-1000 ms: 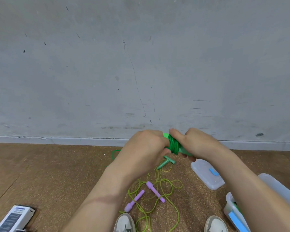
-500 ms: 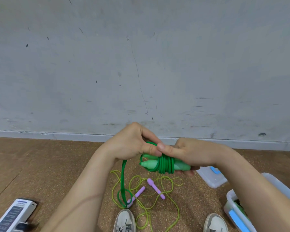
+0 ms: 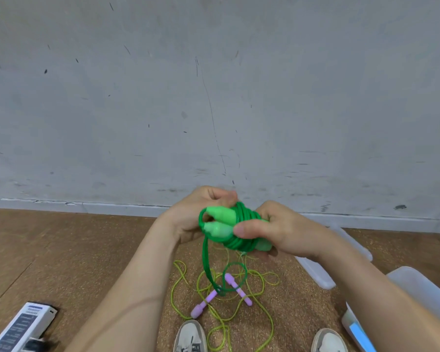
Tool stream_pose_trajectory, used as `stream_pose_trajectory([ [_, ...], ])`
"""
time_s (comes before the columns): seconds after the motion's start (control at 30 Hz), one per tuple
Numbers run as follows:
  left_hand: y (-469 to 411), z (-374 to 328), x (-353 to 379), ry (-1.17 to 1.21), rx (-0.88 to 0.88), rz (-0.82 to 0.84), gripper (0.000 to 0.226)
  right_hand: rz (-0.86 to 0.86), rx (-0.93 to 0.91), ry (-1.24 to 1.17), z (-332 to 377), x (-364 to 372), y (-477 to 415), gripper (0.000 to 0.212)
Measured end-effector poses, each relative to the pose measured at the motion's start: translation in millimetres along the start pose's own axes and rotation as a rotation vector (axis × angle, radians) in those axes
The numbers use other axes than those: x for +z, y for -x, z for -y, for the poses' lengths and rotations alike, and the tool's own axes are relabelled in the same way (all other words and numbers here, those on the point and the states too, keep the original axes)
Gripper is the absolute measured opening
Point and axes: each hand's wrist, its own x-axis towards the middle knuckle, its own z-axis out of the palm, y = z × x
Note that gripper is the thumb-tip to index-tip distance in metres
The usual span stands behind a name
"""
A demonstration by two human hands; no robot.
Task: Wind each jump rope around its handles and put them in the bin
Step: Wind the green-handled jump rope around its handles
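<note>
two handles (image 3: 220,221) and coil (image 3: 243,240) clamped in your right hand (image 3: 277,231); left hand (image 3: 196,214) pinches coil top. slacken, wraps spring loose; tail (image 3: 206,260) may snag yellow rope (image 3: 172,292).

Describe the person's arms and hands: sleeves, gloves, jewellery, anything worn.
The left forearm and right forearm are bare, with no sleeves in view. The left hand and right hand are ungloved; no rings, watch or bands are visible.
</note>
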Motion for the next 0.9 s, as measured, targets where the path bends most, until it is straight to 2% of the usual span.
stream_pose_trajectory([
  [0.03,-2.6,1.6,5.3,0.075,-0.017,-0.016,0.024,-0.039,-0.037,-0.062,1.5,-1.4,-0.2,0.052],
  [0.07,-6.4,4.1,9.2,0.088,-0.018,-0.039,0.035,-0.079,-0.07,-0.122,3.2,-3.7,-0.1,0.048],
  [0.1,-8.5,4.9,13.9,0.062,0.005,-0.045,0.042,-0.127,-0.088,-0.173,4.1,-6.4,-0.2,0.045],
  [0.17,-11.0,5.1,22.3,-0.073,0.064,-0.1,0.041,-0.268,-0.045,-0.256,3.2,-11.5,-2.2,0.045],
  [0.27,-10.7,6.6,31.8,-0.52,0.16,-0.19,0.029,-0.525,0.097,-0.287,-6.5,-14.3,-9.8,0.048],
  [0.37,-9.1,12.9,37.6,-1.093,0.274,-0.202,0.014,-0.684,0.205,-0.146,-18.9,-17.1,-14.3,0.054],
  [0.43,-5.1,11.5,39.0,-1.255,0.28,-0.197,0.025,-0.753,0.273,-0.061,-24.4,-23.4,-12.7,0.061],
  [0.5,-0.9,7.7,40.2,-1.345,0.311,-0.215,0.023,-0.785,0.346,0.104,-28.6,-31.8,-9.5,0.064],
  [0.57,4.2,2.6,42.5,-1.398,0.39,-0.219,0.019,-0.728,0.397,0.275,-30.5,-36.4,-6.2,0.057],
  [0.67,8.8,-4.1,42.7,-1.449,0.508,-0.207,0.019,-0.488,0.402,0.412,-30.6,-32.6,-4.8,0.046],
  [0.77,8.8,-7.8,36.2,-1.421,0.57,-0.193,0.018,-0.242,0.401,0.452,-28.4,-25.0,-3.5,0.047],
  [0.9,11.7,-9.0,31.4,-1.222,0.56,-0.254,0.013,-0.006,0.39,0.341,-26.9,-26.2,2.8,0.046],
])
